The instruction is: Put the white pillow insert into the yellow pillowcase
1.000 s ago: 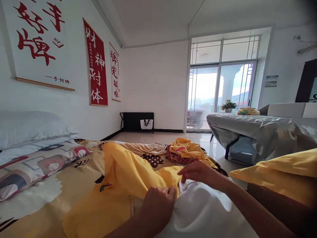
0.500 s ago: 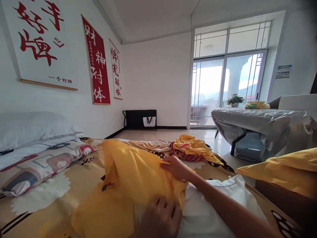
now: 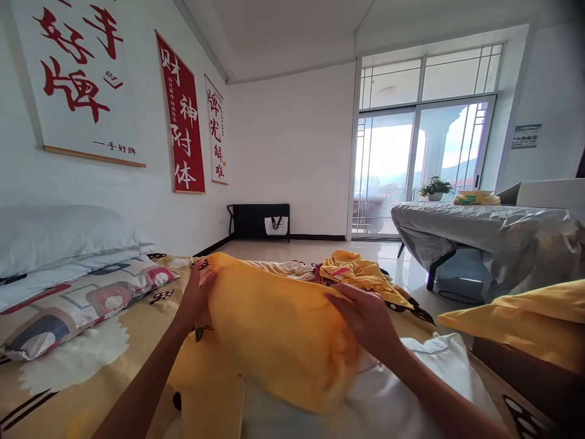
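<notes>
Over by the wall on my left hang long paper signs [image 3: 77, 85] with red writing. Under them, white pillows [image 3: 59, 238] lie in a stack. A pillow with shapes on it [image 3: 77, 305] leans in front of them at the head of the bed [image 3: 68, 378].

Next is my left hand [image 3: 198, 292]. My left arm goes out long and straight from the bottom of the picture. The hand stands on its side, with the fingers bent and closed on the left edge of the yellow cover [image 3: 274, 329].

The cover is right in the middle, lifted a little off the bed between my two hands. I think I hold it at both sides so that it is spread wide and does not flop. Its near end hangs over a white cushion [image 3: 411, 390], which lies on the bed close to me, partly under the cover.

My right hand [image 3: 365, 317] is on the top right edge of the cover. The back of the hand faces me, and the fingers curl over and squeeze the cloth. The arm comes in from the low right corner.

Just behind that hand, a heap of clothes [image 3: 356, 274] sits at the far end of the bed, out of the way, I guess. Further right is a bench [image 3: 479, 225] under a grey sheet, with a small plant [image 3: 435, 186] on it. A yellow pillow [image 3: 516, 323] lies at the far right.
</notes>
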The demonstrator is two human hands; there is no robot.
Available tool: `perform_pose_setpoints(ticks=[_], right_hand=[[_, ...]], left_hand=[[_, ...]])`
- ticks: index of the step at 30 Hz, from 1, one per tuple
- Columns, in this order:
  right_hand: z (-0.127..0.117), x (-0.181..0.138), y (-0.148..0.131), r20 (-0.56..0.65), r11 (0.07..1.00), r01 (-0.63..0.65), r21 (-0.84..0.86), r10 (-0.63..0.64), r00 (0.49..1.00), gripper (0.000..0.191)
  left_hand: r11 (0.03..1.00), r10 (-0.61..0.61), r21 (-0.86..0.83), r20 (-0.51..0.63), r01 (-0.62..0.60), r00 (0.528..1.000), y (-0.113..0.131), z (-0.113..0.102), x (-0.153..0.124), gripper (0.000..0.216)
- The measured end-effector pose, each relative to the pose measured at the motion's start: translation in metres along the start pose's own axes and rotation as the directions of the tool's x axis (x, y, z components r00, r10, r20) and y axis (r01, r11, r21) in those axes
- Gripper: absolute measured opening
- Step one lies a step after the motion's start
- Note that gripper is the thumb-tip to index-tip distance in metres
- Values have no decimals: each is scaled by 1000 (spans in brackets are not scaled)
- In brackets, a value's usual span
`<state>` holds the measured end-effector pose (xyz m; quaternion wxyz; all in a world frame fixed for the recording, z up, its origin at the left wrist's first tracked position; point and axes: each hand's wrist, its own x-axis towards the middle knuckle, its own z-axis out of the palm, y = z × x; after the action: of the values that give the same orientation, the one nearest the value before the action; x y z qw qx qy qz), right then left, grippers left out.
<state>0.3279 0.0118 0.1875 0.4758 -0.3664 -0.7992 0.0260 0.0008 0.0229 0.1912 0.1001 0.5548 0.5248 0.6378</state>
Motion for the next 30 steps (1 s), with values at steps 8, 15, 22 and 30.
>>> perform_pose_setpoints(ticks=[8, 15, 22, 30], right_hand=[[-5, -5, -1, -31, 975, 212, -70, -214, 976, 35], [-16, 5, 42, 214, 984, 66, -167, -29, 976, 39], [-3, 38, -23, 341, 985, 175, -2, -164, 925, 69], [39, 50, -58, 279, 918, 107, 383, -225, 934, 25]], left_hand=[[931, -1, -302, 561, 206, 828, 12, -21, 13, 76], [971, 11, -196, 611, 138, 792, 41, -17, -3, 40], [991, 133, -51, 405, -123, 905, 65, 17, -36, 35], [940, 60, -330, 405, 84, 912, 74, -15, -31, 47]])
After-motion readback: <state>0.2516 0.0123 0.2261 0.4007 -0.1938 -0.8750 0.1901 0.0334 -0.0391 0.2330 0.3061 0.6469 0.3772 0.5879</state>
